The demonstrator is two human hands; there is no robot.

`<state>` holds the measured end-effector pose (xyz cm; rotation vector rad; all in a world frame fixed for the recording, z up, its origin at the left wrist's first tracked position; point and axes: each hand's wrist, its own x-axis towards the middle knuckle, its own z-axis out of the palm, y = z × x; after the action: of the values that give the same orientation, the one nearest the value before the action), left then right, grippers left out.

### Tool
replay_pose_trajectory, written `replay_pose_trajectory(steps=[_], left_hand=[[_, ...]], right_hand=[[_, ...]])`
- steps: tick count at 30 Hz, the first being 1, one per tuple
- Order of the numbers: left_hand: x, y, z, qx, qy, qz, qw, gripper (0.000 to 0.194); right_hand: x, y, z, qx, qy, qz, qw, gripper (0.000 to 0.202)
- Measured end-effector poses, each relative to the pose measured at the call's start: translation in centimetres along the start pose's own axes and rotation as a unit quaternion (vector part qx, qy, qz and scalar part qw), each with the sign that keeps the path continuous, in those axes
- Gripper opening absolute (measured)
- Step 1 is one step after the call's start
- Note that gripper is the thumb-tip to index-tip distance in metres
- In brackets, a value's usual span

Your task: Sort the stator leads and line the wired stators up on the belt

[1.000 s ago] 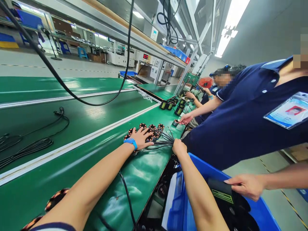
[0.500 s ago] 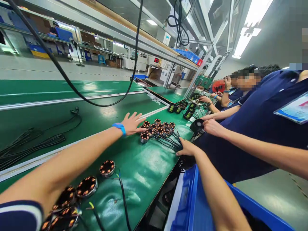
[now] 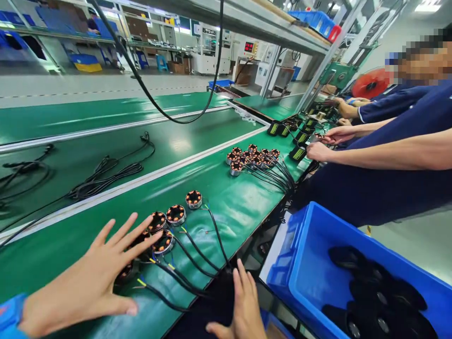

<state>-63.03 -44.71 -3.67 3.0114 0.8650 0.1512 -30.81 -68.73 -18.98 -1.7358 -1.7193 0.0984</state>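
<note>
My left hand [image 3: 102, 268], a blue band on its wrist, is spread over the near group of copper-wound motor stators [image 3: 164, 241], hiding some of them. Its fingers are apart and appear to hold nothing. Black cables [image 3: 197, 254] with coloured wire ends run from these stators to the bench's front edge. My right hand [image 3: 245, 301] is open just off that edge, beside the cable ends. Farther along the green bench [image 3: 212, 202] sits a cluster of several stators [image 3: 252, 157], their cables gathered toward the edge.
A blue bin [image 3: 300, 263] with black parts [image 3: 381, 292] stands at the right. Beyond it, a person's hands [image 3: 321, 149] hold a stator near black-and-green parts [image 3: 298, 153]. A black cable [image 3: 169, 115] hangs above the bench. Coiled cables [image 3: 92, 183] lie at the left.
Both my hands have moved back from the far cluster toward the near stators. My right hand has let go of the far cables. The view has shifted, showing more of the blue bin.
</note>
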Motion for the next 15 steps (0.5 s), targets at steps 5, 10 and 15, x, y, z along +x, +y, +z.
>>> replay_pose_trajectory(steps=[5,10,15], left_hand=[[1.7,1.9,3.7,0.007,0.026,-0.012,1.000,0.096],[8.4,3.4,3.7,-0.004,0.014,-0.036,0.999,0.087],[17.4,4.8,2.9,-0.050,-0.065,-0.080,0.993,0.094]], right_hand=[[2.9,0.8,5.5,0.109,0.077,0.080,0.988,0.087],[9.4,4.5,0.2,0.212,0.113,0.247,0.939,0.084],[15.7,7.0,-5.0,0.133,0.117,0.346,0.921,0.078]])
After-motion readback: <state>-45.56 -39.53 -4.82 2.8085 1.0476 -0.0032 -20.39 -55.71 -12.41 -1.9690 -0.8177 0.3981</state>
